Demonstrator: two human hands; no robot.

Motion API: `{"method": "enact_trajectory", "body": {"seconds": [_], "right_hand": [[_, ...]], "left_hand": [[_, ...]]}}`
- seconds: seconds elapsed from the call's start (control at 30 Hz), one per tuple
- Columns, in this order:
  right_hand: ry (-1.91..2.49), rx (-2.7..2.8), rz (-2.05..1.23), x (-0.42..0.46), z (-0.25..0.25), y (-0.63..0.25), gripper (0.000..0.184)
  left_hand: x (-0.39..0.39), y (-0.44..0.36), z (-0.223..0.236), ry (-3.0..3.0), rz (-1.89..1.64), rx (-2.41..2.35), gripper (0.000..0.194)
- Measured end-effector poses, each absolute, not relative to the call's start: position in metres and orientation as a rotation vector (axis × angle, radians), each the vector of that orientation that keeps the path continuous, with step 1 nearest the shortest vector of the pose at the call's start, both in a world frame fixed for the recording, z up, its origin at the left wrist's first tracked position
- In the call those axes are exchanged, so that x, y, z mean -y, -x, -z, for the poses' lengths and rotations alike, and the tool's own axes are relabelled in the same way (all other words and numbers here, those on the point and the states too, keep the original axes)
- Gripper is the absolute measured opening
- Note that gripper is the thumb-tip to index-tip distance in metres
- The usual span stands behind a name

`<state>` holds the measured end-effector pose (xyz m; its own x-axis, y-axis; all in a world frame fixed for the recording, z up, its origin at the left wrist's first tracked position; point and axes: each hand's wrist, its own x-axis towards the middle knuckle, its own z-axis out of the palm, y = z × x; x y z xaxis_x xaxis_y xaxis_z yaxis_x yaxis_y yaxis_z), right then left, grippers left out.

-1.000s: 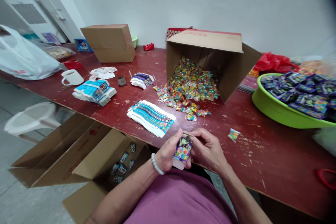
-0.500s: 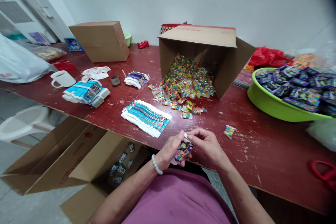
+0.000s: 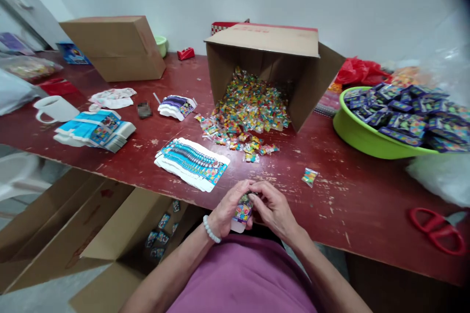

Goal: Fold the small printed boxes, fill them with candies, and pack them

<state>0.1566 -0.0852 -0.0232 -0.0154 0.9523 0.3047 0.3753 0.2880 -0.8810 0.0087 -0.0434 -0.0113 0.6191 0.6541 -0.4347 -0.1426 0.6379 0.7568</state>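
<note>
Left hand (image 3: 228, 208) and right hand (image 3: 273, 208) have fingers clamped on a small printed carton (image 3: 243, 210), between them above the worktop's (image 3: 330, 225) edge. Excess finger pressure could crease its thin card.

View swung right, both handles of red scissors (image 3: 436, 231) now showing near right, white plastic bag (image 3: 13, 94) mostly cropped left, printed box (image 3: 243, 209) less tilted, its white top flap hidden.

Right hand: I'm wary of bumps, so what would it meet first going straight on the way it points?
The small printed box touching the right hand, then probably the left hand around it; exact depth is unclear.
</note>
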Motion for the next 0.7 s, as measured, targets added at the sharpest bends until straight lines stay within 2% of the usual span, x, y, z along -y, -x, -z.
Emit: {"method": "enact_trajectory", "body": {"seconds": [0.17, 0.27, 0.33, 0.4, 0.5, 0.57, 0.67, 0.7], "right_hand": [[1.413, 1.578, -0.648, 0.075, 0.020, -0.190, 0.024], [1.798, 1.393, -0.282, 0.067, 0.027, -0.243, 0.037], [2.088, 1.280, -0.159, 0.063, 0.038, -0.282, 0.048], [2.218, 1.156, -0.275, 0.061, 0.051, -0.313, 0.048], [2.204, 1.101, -0.427, 0.059, 0.061, -0.333, 0.035], [2.153, 1.090, -0.487, 0.059, 0.056, -0.322, 0.030], [1.947, 1.053, -0.593, 0.063, 0.036, -0.275, 0.037], [1.760, 0.984, -0.703, 0.065, 0.027, -0.255, 0.038]], "left_hand": [[0.037, -0.008, 0.010, -0.712, -0.549, -0.762, 0.057], [0.028, -0.003, 0.008, -0.760, -0.609, -0.776, 0.051], [0.022, 0.002, 0.008, -0.782, -0.653, -0.796, 0.048], [0.015, 0.007, 0.009, -0.786, -0.718, -0.829, 0.050], [0.007, 0.012, 0.009, -0.775, -0.825, -0.906, 0.054], [0.002, 0.013, 0.007, -0.745, -0.865, -0.925, 0.059], [-0.002, 0.012, 0.003, -0.692, -0.896, -0.912, 0.063], [-0.003, 0.011, 0.002, -0.685, -0.909, -0.913, 0.062]]}}
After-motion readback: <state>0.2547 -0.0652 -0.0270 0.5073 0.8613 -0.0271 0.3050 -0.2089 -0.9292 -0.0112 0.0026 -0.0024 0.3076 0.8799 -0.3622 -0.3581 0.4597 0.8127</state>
